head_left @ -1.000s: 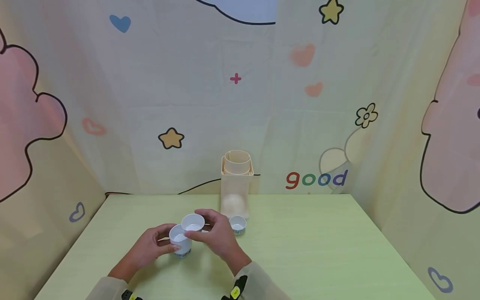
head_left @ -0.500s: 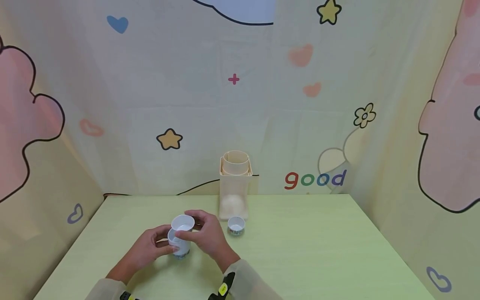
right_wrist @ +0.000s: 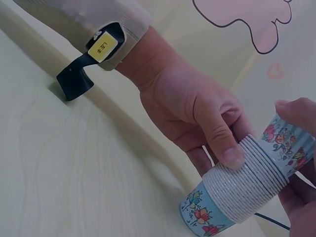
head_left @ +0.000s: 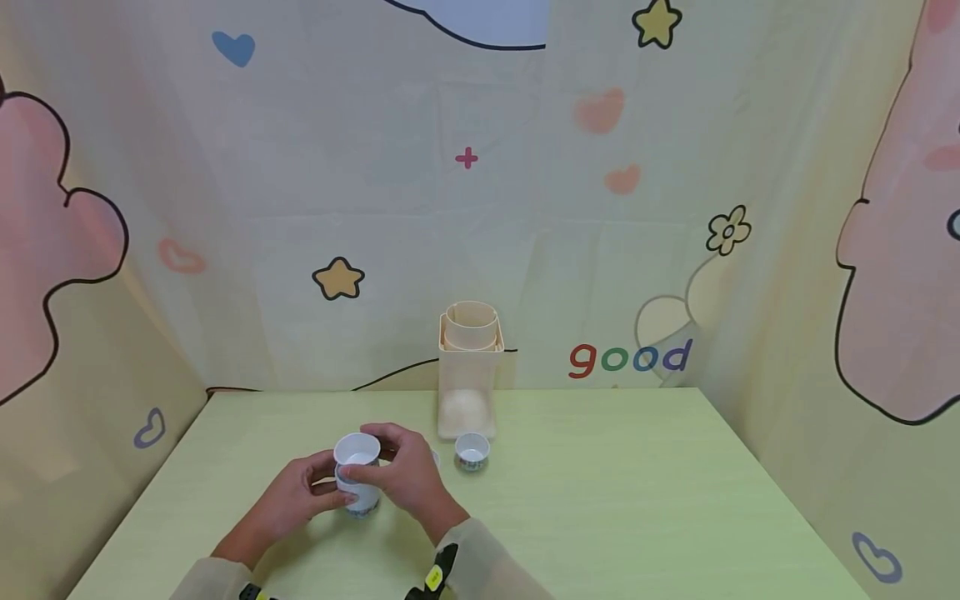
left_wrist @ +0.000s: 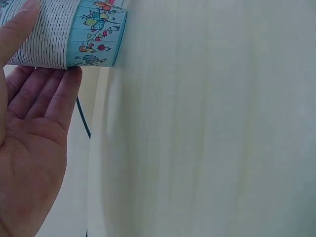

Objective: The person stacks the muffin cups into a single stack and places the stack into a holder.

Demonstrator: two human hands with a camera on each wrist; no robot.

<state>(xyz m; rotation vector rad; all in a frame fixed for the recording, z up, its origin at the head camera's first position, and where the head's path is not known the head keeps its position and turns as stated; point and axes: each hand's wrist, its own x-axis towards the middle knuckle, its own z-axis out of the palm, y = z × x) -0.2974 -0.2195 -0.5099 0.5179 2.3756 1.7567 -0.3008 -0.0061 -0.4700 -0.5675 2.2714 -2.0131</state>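
Note:
My left hand (head_left: 288, 500) grips a nested stack of paper cups (right_wrist: 242, 182), fingers and thumb on either side of its ridge of rims. The stack's blue end cup (left_wrist: 98, 37), printed with birds and flowers, points down. My right hand (head_left: 412, 475) pinches a single paper cup (head_left: 357, 448) between thumb and fingers. That cup is lined up over the stack's mouth; in the right wrist view its floral lower part (right_wrist: 287, 143) reaches into the top rim. Part of the right hand's fingers is hidden behind the cup.
A small paper cup (head_left: 472, 452) stands upright on the table (head_left: 600, 500), right of my right hand. Behind it stands a cream box (head_left: 467, 375) with a round tube (head_left: 472, 325) in its top. Another white rim (head_left: 437, 458) peeks out by the right hand. A printed curtain (head_left: 405, 167) hangs behind.
My right hand has moved left with its cup, bringing it from beside the stack to over its mouth. The left hand has stayed nearly still. A white rim now shows by the right hand.

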